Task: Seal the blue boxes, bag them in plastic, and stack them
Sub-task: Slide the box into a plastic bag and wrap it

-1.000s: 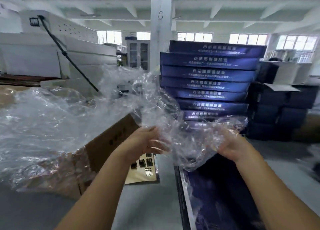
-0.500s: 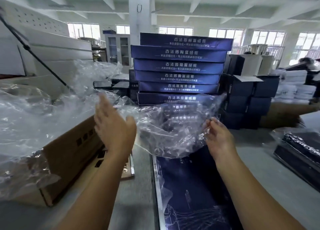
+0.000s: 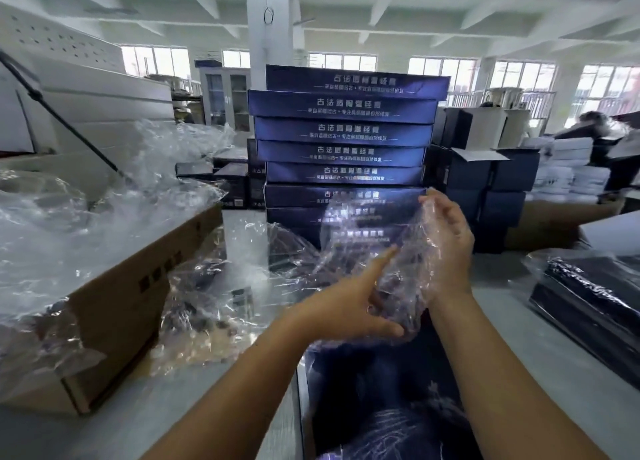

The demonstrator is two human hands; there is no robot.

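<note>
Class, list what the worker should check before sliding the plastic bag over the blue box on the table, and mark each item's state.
1. The left hand and right hand both grip the plastic bag: ok.
2. Bag mouth spread open: cannot tell, the plastic is bunched.
3. The blue box lies on the table under the bag: ok.
4. Box flaps sealed: cannot tell.
5. The stack of blue boxes behind stands upright: ok.

Worn on the head, wide-angle. Looks forward and slightly down across the grey table toward the tall stack of dark blue cardboard boxes ahead. Sits close behind the left hand and right hand, both gripping a crumpled clear plastic bag mid-frame. Takes in white ceiling beams up top.
</note>
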